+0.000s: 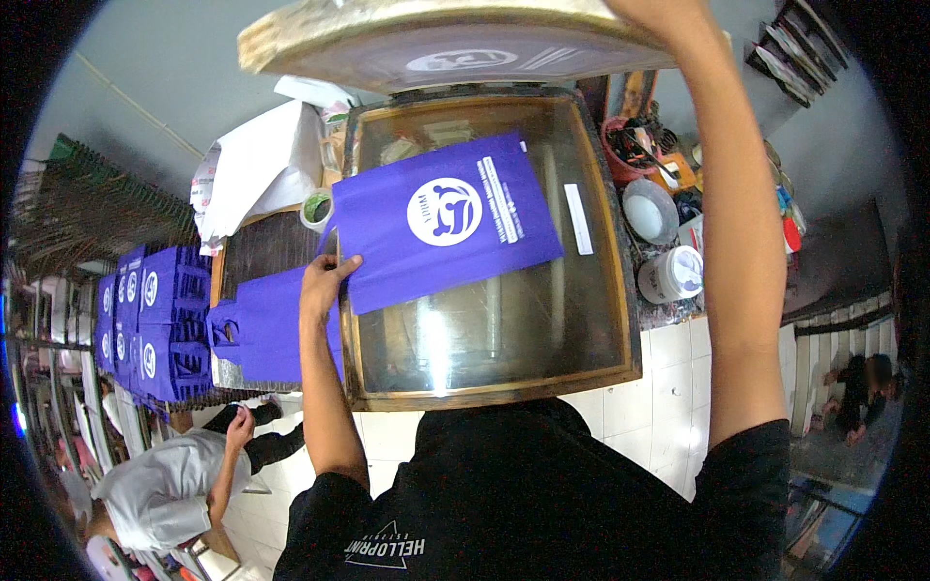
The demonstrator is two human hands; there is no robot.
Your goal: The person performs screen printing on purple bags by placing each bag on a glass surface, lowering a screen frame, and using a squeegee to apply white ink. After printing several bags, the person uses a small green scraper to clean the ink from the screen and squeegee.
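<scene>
A purple fabric bag (387, 266) with a white round print and lines of white lettering lies tilted on a glass-topped printing table (484, 339). My left hand (327, 283) pinches the bag's near left edge between thumb and fingers. Overhead, a wooden screen-printing frame (320, 37) is tilted up, its mesh showing the same print shape. My right hand (661, 14) is at the frame's far right edge, its fingers partly cut off by the picture's border. Another plain purple bag (281, 324) lies to the left, partly hidden by my left forearm.
Stacks of printed purple bags (145, 320) stand at far left. A tape roll (316, 208) and white sheets (262, 160) sit left of the table. A white tub (670, 274), a bowl (649, 211) and a red basket (625, 145) are at right. A person in grey (174, 489) is lower left.
</scene>
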